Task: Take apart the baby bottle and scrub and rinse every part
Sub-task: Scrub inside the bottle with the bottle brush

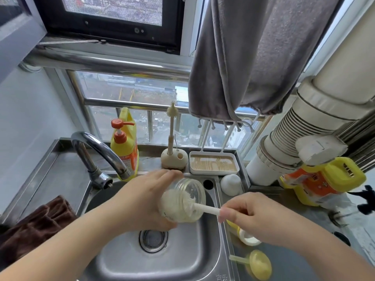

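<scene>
Where a steel sink (125,258) sits below a window (113,15): left hand (142,201) grips bottle (182,199); right hand (249,216) pinches brush (205,208).

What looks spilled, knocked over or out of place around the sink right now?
Nothing spilled. The one oddity is the yellow detergent jug on the right counter, lying on its side. The left hand holds the bottle over the sink while the right hand works the brush inside.

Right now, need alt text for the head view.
Over a steel sink, the left hand grips a clear bottle body while the right hand pinches a white brush pushed inside it. A faucet, yellow soap bottle and brush stand sit behind.
</scene>
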The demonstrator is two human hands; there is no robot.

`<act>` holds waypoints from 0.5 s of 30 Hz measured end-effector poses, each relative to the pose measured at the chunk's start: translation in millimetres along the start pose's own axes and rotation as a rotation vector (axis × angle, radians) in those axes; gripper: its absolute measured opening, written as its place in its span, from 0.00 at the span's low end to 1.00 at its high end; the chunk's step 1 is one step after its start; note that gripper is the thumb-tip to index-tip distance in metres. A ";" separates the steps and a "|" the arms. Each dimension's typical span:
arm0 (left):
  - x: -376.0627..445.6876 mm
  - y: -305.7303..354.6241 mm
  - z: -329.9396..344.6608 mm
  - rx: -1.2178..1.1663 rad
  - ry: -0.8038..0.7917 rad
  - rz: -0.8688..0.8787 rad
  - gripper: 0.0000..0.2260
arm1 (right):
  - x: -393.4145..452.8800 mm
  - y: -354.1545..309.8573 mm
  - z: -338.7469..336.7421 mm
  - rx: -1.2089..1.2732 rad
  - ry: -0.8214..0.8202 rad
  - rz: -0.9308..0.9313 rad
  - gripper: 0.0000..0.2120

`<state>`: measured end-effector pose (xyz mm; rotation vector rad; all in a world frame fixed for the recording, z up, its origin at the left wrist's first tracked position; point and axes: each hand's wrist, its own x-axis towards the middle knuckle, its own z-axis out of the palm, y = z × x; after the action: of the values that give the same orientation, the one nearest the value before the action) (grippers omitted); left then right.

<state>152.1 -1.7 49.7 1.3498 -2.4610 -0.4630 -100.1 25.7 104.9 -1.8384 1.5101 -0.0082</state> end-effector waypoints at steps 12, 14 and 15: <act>2.4 6.6 -3.1 0.028 -0.303 -0.139 0.41 | 6.2 22.5 11.3 -0.893 0.752 -0.412 0.10; 0.1 2.8 0.9 0.201 -0.219 -0.086 0.43 | 9.8 18.3 15.9 -0.784 0.512 -0.173 0.15; -0.9 1.2 4.9 0.284 -0.157 -0.021 0.44 | 11.0 18.2 17.8 -0.713 0.352 -0.057 0.16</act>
<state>149.7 0.3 45.6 1.4988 -2.7262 -0.2373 -104.3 25.3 77.5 -2.5431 1.8553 0.2157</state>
